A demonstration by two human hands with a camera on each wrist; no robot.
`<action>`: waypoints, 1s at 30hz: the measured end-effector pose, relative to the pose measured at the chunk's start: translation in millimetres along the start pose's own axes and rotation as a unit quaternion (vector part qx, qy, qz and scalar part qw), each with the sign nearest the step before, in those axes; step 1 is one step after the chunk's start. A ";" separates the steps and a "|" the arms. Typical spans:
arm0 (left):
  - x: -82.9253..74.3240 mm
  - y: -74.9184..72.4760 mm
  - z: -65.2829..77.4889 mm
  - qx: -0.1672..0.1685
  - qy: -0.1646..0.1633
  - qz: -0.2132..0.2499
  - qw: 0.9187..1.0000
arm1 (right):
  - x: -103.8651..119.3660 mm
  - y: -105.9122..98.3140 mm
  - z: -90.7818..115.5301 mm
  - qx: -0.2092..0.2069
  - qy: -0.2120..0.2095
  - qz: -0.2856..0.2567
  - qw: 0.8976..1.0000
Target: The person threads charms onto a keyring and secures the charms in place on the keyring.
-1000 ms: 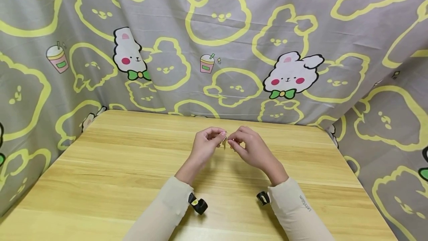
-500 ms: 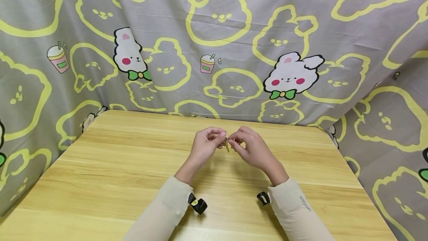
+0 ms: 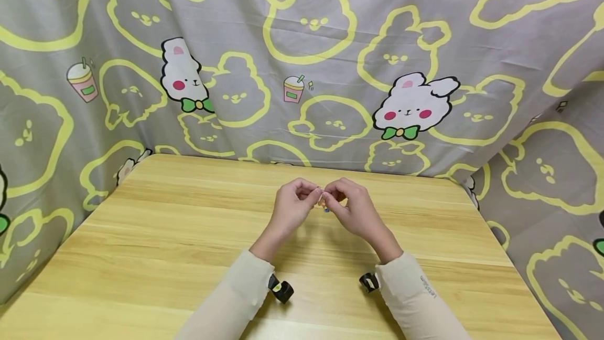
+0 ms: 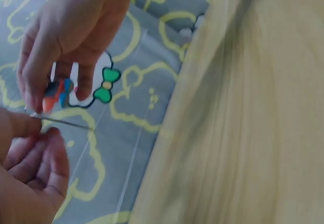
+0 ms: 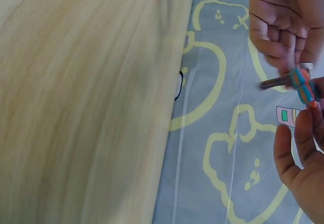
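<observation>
Between both hands hangs a small keychain charm (image 3: 326,206) in orange and blue; the same charm (image 5: 304,88) shows striped in the right wrist view. A slim metal key (image 5: 276,82) sticks out beside it and appears edge-on as a thin key (image 4: 68,123) in the left wrist view. My left hand (image 3: 293,204) pinches the keychain with thumb and fingertips. From the other side my right hand (image 3: 351,206) pinches it too, with both sets of fingertips meeting. The fingers cover the joint between key and charm, so how they connect is hidden.
The hands are above a wooden table (image 3: 179,235). A grey curtain (image 3: 264,67) with yellow outlines and rabbit prints stands behind the table and along its sides. A black wrist strap (image 3: 282,291) sits at the left cuff, another strap (image 3: 368,282) at the right.
The brass-coloured key that hung down between the hands has swung out of sight in the head view, and the orange and blue charm now shows there. The fingertips have come closer together.
</observation>
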State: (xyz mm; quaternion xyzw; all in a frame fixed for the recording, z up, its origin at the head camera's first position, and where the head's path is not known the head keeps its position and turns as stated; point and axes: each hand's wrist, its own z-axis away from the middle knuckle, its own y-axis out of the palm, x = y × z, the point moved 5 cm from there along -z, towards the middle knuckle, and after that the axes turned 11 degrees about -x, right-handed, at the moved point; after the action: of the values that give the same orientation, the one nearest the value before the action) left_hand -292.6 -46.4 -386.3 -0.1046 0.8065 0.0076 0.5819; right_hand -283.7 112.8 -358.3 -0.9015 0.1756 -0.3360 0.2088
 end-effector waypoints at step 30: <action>-11.6 -7.4 -4.2 0.012 0.234 -0.116 0.965 | 5.3 0.1 -1.9 0.051 -0.045 0.010 0.998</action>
State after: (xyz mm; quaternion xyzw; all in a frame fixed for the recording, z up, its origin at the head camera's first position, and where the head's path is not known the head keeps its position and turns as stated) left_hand -291.7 -52.4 -373.2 -0.1894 0.9025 -0.0941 0.3752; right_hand -281.2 109.7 -354.2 -0.9021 0.1577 -0.3014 0.2655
